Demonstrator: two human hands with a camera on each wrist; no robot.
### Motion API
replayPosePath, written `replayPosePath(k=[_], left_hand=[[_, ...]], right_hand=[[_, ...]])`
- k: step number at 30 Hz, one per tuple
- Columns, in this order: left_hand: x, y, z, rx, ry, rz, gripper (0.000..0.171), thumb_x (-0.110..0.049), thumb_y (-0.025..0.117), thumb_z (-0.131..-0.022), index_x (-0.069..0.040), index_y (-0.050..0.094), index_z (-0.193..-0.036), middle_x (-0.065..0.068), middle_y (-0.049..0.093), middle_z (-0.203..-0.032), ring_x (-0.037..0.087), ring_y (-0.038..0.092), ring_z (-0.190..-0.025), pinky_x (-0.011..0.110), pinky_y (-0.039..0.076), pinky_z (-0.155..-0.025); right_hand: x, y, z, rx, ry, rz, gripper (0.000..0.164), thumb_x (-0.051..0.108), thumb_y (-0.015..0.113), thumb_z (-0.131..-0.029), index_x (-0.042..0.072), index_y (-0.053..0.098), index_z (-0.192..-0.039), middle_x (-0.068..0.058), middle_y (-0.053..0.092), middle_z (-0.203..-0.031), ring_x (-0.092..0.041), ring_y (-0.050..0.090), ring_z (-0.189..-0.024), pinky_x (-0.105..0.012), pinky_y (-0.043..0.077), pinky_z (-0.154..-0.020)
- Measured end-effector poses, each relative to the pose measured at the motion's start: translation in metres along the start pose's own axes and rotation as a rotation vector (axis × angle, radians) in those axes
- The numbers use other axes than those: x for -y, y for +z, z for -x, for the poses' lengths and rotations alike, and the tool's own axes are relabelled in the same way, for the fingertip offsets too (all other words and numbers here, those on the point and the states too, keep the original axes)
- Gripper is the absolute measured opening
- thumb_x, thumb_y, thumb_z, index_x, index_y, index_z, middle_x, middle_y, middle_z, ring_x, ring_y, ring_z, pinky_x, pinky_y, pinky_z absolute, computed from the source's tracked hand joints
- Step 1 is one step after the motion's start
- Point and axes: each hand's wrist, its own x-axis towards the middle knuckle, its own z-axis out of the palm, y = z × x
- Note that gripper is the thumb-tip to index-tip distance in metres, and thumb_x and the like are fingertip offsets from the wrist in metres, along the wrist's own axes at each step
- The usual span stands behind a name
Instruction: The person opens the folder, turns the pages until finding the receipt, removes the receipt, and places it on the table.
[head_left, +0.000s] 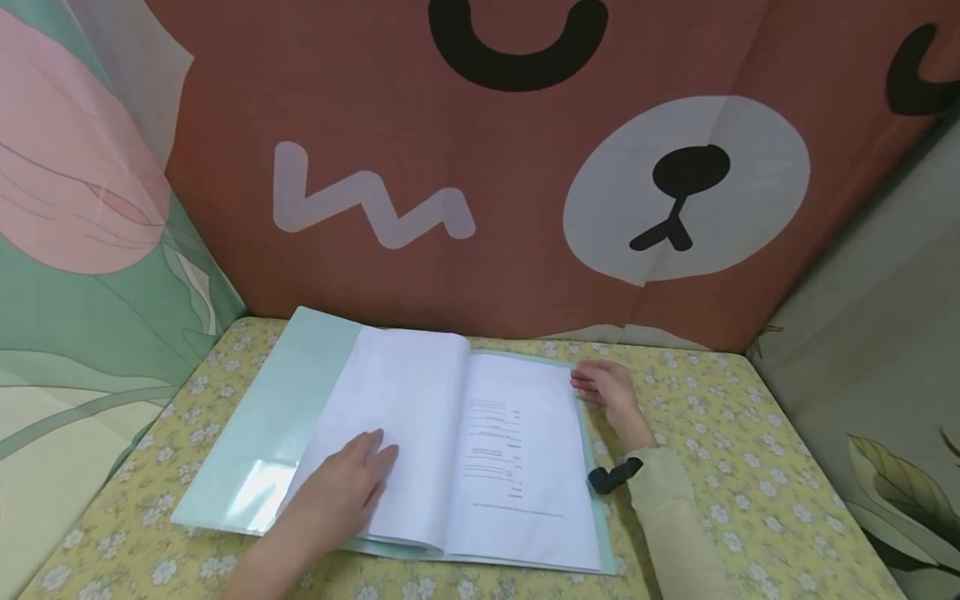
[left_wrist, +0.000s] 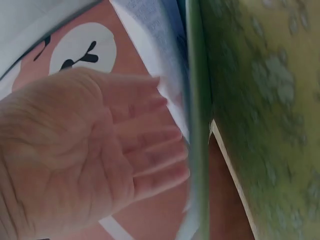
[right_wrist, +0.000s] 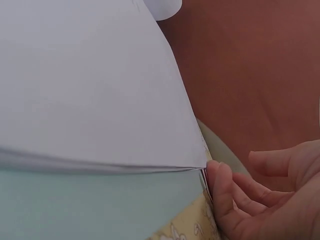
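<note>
One open folder [head_left: 300, 400] lies on the table [head_left: 720, 475] beneath the left hand [head_left: 341, 492], its fingers loosely extended; the right hand [head_left: 609, 390] touches the pages' [head_left: 525, 379] far-right corner, fingers bent, pinching or not I cannot tell.

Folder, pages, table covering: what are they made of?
Folder: probably plastic, glossy; its cover throws back a bright glare patch.
Pages: likely paper, matte white; thin edges, printed lines.
Table covering: cloth or vinyl, can't tell; floral print, no strong glare.

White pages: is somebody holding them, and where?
The right hand touches the right page at its far right corner; I can't tell if it pinches. The left hand, over the left page, holds nothing.
</note>
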Motion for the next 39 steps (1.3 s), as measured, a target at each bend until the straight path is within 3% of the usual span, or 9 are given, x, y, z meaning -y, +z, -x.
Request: replayPosePath(k=[4,10,16,25,39], left_hand=[[-0.0046,0.0010,0.0006,0.082,-0.015,0.091,0.046,-0.017,0.070,-0.100,0.000,0.060,-0.141,0.028,0.051,-0.148,0.049,0.048,-0.137,0.063,0.046,-0.104],[-0.0050,0.0031,0.0017,0.171,-0.100,0.103,0.049,-0.021,0.068,-0.102,-0.002,0.057,-0.145,0.027,0.047,-0.153,0.050,0.040,-0.143,0.069,0.038,-0.108],[-0.0034,0.0052,0.0002,0.265,-0.165,0.121,0.050,-0.022,0.066,-0.102,0.000,0.055,-0.146,0.027,0.044,-0.156,0.051,0.035,-0.146,0.071,0.032,-0.112],[-0.0024,0.0081,-0.0024,0.290,-0.159,0.099,0.051,-0.022,0.066,-0.102,0.000,0.055,-0.147,0.027,0.043,-0.156,0.051,0.035,-0.146,0.069,0.033,-0.112],[-0.0039,0.0092,-0.0023,0.288,-0.151,0.089,0.051,-0.022,0.066,-0.102,0.000,0.056,-0.146,0.027,0.044,-0.156,0.051,0.035,-0.146,0.069,0.034,-0.112]], right_hand=[[0.0000,-0.0009,-0.0002,-0.017,0.010,-0.002,0.037,0.013,0.059,-0.106,-0.008,0.058,-0.136,-0.003,0.075,-0.093,-0.009,0.073,-0.076,-0.022,0.060,-0.068],[0.0012,-0.0005,-0.0011,-0.017,0.008,-0.005,0.036,0.013,0.061,-0.105,-0.008,0.059,-0.134,-0.004,0.074,-0.095,-0.009,0.072,-0.077,-0.021,0.059,-0.066],[-0.0002,-0.0007,-0.0023,-0.001,-0.005,0.057,0.035,0.016,0.069,-0.101,-0.005,0.064,-0.129,0.003,0.070,-0.085,-0.007,0.064,-0.072,-0.020,0.052,-0.061],[-0.0038,0.0005,-0.0011,0.029,-0.067,0.188,0.041,0.027,0.076,-0.097,-0.003,0.069,-0.124,0.001,0.066,-0.083,-0.013,0.059,-0.075,-0.025,0.049,-0.064],[-0.0062,0.0035,-0.0030,-0.007,-0.045,0.207,0.033,0.022,0.071,-0.100,-0.005,0.070,-0.118,-0.001,0.065,-0.085,-0.014,0.059,-0.075,-0.025,0.052,-0.066]])
